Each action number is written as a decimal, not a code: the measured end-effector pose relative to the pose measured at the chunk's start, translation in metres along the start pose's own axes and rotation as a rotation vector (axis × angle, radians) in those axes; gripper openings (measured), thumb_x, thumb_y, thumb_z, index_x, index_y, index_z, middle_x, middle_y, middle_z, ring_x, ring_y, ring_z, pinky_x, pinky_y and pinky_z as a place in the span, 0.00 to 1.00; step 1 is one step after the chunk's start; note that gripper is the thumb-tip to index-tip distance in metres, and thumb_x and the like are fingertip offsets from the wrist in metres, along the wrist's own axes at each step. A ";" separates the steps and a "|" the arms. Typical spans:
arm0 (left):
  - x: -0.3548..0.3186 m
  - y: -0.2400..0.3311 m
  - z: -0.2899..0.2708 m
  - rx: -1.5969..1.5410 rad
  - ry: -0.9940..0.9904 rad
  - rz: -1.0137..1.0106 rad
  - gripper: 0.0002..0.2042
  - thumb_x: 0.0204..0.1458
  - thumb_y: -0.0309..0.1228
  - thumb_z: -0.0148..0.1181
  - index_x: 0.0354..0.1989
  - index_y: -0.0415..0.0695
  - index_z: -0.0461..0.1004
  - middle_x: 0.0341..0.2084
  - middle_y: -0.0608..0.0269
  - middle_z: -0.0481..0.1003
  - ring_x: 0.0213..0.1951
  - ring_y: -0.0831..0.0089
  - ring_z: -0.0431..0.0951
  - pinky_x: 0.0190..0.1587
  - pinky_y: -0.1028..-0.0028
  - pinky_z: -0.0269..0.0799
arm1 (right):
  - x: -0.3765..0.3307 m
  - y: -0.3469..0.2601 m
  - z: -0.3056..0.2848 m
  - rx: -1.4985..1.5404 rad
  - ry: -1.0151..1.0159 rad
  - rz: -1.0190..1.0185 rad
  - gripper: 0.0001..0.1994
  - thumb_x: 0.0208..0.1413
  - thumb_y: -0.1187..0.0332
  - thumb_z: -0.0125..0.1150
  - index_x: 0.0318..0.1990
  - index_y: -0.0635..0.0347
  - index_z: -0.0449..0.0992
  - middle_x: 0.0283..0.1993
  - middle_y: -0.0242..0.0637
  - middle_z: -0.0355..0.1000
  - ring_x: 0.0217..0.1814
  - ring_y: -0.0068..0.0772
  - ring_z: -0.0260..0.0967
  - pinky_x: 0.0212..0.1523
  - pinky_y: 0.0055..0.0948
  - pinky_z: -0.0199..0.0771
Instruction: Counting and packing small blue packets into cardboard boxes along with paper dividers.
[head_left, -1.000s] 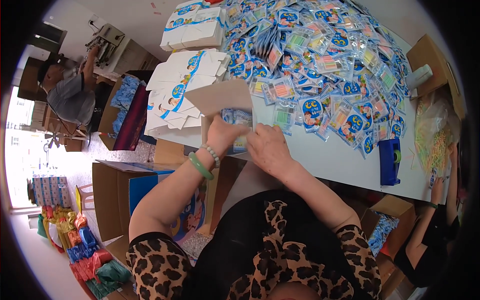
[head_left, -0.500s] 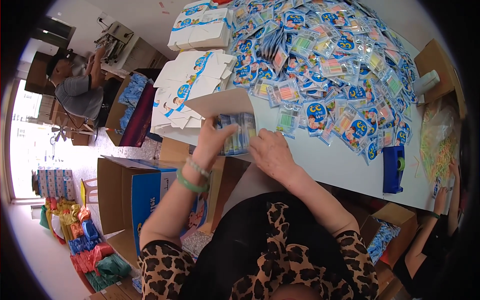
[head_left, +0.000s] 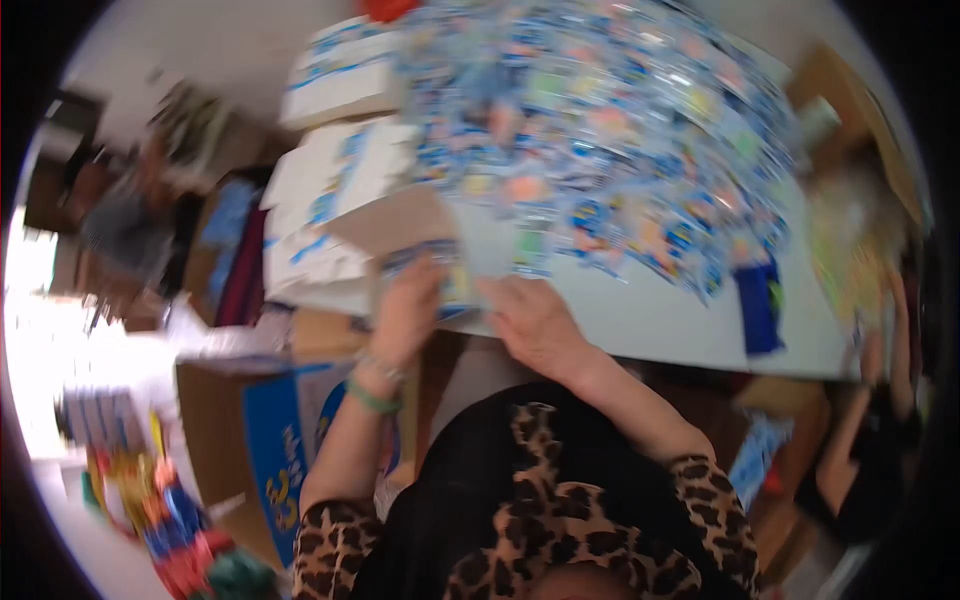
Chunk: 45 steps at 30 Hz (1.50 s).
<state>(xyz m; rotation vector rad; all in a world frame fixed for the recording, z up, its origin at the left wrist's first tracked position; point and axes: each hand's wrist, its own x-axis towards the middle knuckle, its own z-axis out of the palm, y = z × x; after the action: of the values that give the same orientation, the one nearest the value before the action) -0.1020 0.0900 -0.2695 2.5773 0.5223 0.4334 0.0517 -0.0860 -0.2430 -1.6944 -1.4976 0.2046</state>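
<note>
A small open carton (head_left: pixel 395 225) with its flap raised stands at the table's front edge, with blue-and-clear packets (head_left: pixel 457 283) inside. My left hand (head_left: pixel 408 308) lies over the left and front of its opening, the fingers smeared by motion. Beside the carton's right side is my right hand (head_left: pixel 540 325), fingers stretched toward its edge and nothing visible in them. Whether the fingertips touch the carton is too blurred to tell. Beyond the carton spreads a big heap of small packets (head_left: pixel 600 130) in clear and blue wrapping.
Flat white cartons (head_left: pixel 340 180) are stacked left of the heap. A blue tape dispenser (head_left: pixel 760 308) stands at the right, near the table edge (head_left: pixel 680 335). Below left is a large open cardboard box (head_left: pixel 215 430). Another person's arms (head_left: pixel 870 390) reach in at far right; someone (head_left: pixel 125 225) stands at far left.
The whole view has shifted and blurred, the table scene sliding left. My left hand now covers more of the carton's opening. My right hand sits slightly away from the carton's right edge.
</note>
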 end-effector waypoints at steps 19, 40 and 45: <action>0.015 0.139 0.085 0.053 -0.280 0.730 0.13 0.43 0.21 0.60 0.40 0.36 0.73 0.33 0.56 0.73 0.33 0.60 0.75 0.35 0.66 0.73 | -0.137 0.095 -0.087 -0.511 0.348 0.658 0.33 0.45 0.66 0.66 0.60 0.66 0.61 0.66 0.58 0.52 0.69 0.61 0.46 0.67 0.54 0.46; 0.023 0.113 0.112 -0.257 -0.047 0.253 0.09 0.44 0.21 0.64 0.35 0.40 0.77 0.25 0.57 0.71 0.28 0.61 0.73 0.30 0.69 0.69 | -0.164 0.113 -0.239 -0.889 0.414 1.244 0.30 0.43 0.69 0.65 0.57 0.61 0.65 0.40 0.44 0.75 0.46 0.47 0.71 0.53 0.45 0.61; 0.023 0.114 0.111 -0.271 -0.053 0.234 0.08 0.44 0.20 0.64 0.35 0.39 0.77 0.25 0.57 0.70 0.27 0.62 0.73 0.30 0.69 0.68 | -0.106 0.162 -0.251 -0.933 0.361 1.065 0.27 0.47 0.77 0.55 0.58 0.63 0.62 0.49 0.45 0.70 0.54 0.47 0.65 0.55 0.47 0.60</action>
<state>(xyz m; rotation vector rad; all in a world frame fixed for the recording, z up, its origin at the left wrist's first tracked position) -0.0061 -0.0360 -0.3003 2.3857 0.1305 0.4775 0.2972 -0.2867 -0.2348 -2.9470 -0.2434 -0.2994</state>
